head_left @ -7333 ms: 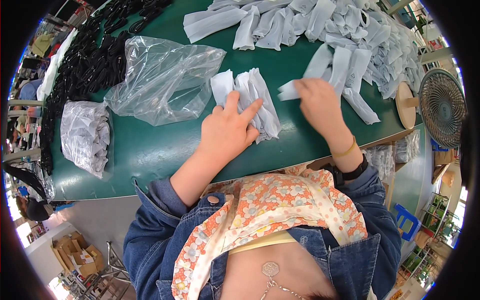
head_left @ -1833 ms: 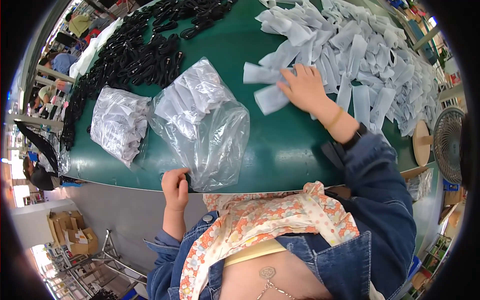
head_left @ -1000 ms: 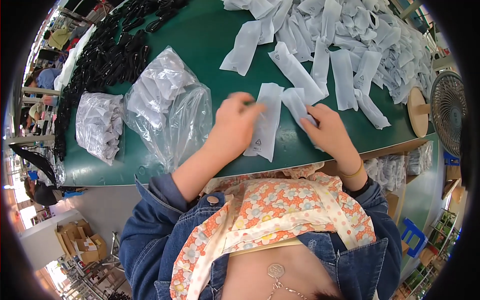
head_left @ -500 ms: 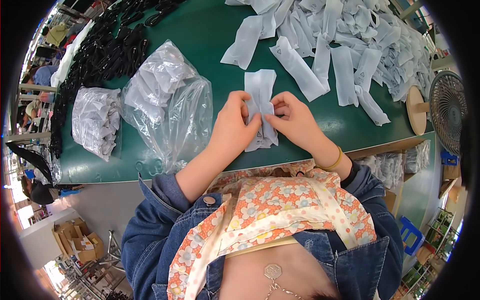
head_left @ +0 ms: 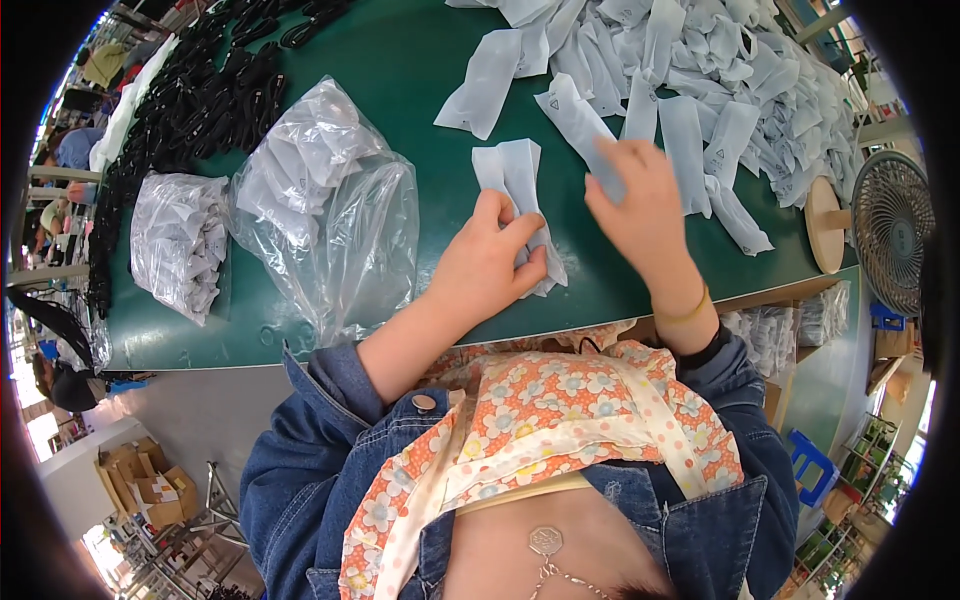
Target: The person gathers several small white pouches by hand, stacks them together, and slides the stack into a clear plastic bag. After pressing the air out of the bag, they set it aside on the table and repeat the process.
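On the green table (head_left: 400, 60), our left hand (head_left: 490, 265) pinches a small stack of white pouches (head_left: 515, 180); just right, our right hand (head_left: 640, 205), fingers loosely spread, touches a loose pouch (head_left: 575, 120).

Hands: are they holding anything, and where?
The left hand pinches a small stack of white packets at its near end. The right hand touches a loose packet.
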Available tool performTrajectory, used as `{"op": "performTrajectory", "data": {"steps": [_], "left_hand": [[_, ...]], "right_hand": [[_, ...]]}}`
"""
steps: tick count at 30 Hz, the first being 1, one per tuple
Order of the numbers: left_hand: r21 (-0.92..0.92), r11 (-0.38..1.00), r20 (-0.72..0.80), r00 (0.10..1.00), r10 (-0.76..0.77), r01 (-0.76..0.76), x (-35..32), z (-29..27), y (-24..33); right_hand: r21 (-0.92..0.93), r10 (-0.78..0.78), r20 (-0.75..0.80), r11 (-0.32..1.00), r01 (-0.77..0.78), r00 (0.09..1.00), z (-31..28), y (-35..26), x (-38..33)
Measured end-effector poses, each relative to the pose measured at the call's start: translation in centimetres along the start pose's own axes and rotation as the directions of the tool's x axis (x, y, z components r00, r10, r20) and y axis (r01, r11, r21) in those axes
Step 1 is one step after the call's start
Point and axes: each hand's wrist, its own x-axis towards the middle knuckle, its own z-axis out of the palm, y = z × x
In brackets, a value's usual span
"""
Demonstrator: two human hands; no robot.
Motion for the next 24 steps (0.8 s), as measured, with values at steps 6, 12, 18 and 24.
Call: {"op": "performTrajectory", "data": {"steps": [6, 12, 18, 24], "left_hand": [[-0.006, 1.0, -0.015, 0.999, -0.029, 0.029, -0.2, 0.0, 0.1], [0.016, 0.999, -0.016, 0.999, -0.036, 0.036, -0.3, 0.0, -0.1], [0.001, 0.999, -0.02, 0.999, -0.04, 0.04, -0.2, 0.1, -0.2], [0.012, 0.998, -0.011, 0.998, -0.065, 0.065, -0.5, -0.1, -0.1]], "right_hand": [[-0.3, 0.025, 0.026, 0.954, -0.016, 0.999, -1.9, 2.1, 0.0], [0.409, 0.482, 0.312, 0.71, -0.573, 0.819, -4.8, 0.4, 2.2], [0.412, 0.524, 0.264, 0.698, -0.586, 0.81, -1.6, -0.5, -0.6], [0.141, 0.322, 0.517, 0.882, -0.45, 0.793, -1.3, -0.2, -2.3]]}}
